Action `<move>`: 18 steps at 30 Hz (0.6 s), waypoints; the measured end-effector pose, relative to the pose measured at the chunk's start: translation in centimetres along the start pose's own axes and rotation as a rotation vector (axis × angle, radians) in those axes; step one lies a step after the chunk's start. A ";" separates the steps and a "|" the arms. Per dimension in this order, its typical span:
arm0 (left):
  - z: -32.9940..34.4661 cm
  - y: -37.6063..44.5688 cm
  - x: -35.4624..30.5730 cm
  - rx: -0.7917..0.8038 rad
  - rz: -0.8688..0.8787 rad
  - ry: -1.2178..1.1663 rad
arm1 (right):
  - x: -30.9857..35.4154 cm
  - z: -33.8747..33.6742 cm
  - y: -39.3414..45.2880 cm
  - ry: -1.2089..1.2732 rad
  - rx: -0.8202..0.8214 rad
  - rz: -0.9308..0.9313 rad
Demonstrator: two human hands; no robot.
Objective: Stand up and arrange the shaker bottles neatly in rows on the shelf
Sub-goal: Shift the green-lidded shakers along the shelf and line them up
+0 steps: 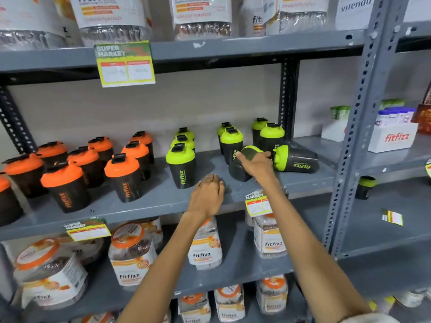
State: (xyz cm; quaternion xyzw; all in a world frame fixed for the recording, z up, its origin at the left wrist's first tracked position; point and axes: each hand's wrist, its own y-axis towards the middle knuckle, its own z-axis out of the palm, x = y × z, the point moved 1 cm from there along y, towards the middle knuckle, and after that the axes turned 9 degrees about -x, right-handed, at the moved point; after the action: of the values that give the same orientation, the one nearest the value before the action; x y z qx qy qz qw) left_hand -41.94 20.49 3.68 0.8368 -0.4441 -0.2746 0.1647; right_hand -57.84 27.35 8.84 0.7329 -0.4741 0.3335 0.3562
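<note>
Our right hand (256,165) grasps a tilted green-lidded shaker (242,164) at 3 o'clock on the grey shelf (151,201); our left hand (207,194) rests open, released, near 6 o'clock by the front edge.

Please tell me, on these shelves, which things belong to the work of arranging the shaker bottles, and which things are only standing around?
For the job:
- tilted green-lid shaker under the right hand
- fallen green-lid shaker lying on its side
- standing green-lid shakers
- orange-lid shakers
- middle shelf
- left hand, open

Only standing around:
- powder jars below
- price tag
- white box
</note>
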 end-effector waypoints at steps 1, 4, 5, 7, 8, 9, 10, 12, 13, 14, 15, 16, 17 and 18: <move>0.3 0.6 -0.1 0.021 -0.004 0.008 | 0.1 0.5 0.4 -0.006 0.024 0.027; 1.1 1.7 -0.4 0.045 -0.025 0.028 | 0.0 1.4 1.1 -0.018 0.022 0.057; 1.3 1.9 -0.4 0.053 -0.034 0.042 | -0.2 1.5 1.3 -0.015 0.019 0.061; 1.7 1.9 -0.2 0.061 -0.048 0.071 | -0.6 1.8 2.0 0.034 0.036 0.068; 2.0 1.9 0.0 0.056 -0.051 0.075 | -0.8 1.9 2.2 0.060 0.051 0.069; 2.2 1.9 0.1 0.050 -0.053 0.073 | -0.9 1.8 2.2 0.087 0.066 0.076; 2.4 1.9 0.2 0.051 -0.056 0.070 | -1.2 1.7 2.1 0.113 0.072 0.080; 2.6 2.0 0.3 0.051 -0.049 0.082 | -1.4 1.2 1.5 0.161 0.080 0.084; 2.8 2.1 0.4 0.048 -0.041 0.091 | -1.5 0.9 1.2 0.185 0.081 0.082; 2.9 2.2 0.5 0.044 -0.033 0.100 | -1.5 0.7 0.8 0.208 0.073 0.070; 3.1 2.2 0.5 0.037 -0.022 0.112 | -1.7 0.4 0.3 0.234 0.057 0.057; 3.2 2.2 0.5 0.028 -0.012 0.123 | -1.8 0.3 -0.1 0.267 0.032 0.033; 3.3 2.2 0.5 0.016 -0.007 0.128 | -1.9 0.1 -0.6 0.296 -0.001 0.003; 3.5 2.2 0.6 0.009 -0.007 0.129 | -1.9 0.0 -1.1 0.311 -0.043 -0.036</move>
State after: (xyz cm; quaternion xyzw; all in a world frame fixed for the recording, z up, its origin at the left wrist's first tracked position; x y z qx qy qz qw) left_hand -45.19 18.65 1.85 0.8552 -0.4307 -0.2185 0.1883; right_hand -57.44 28.52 7.08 0.6730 -0.4070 0.4264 0.4468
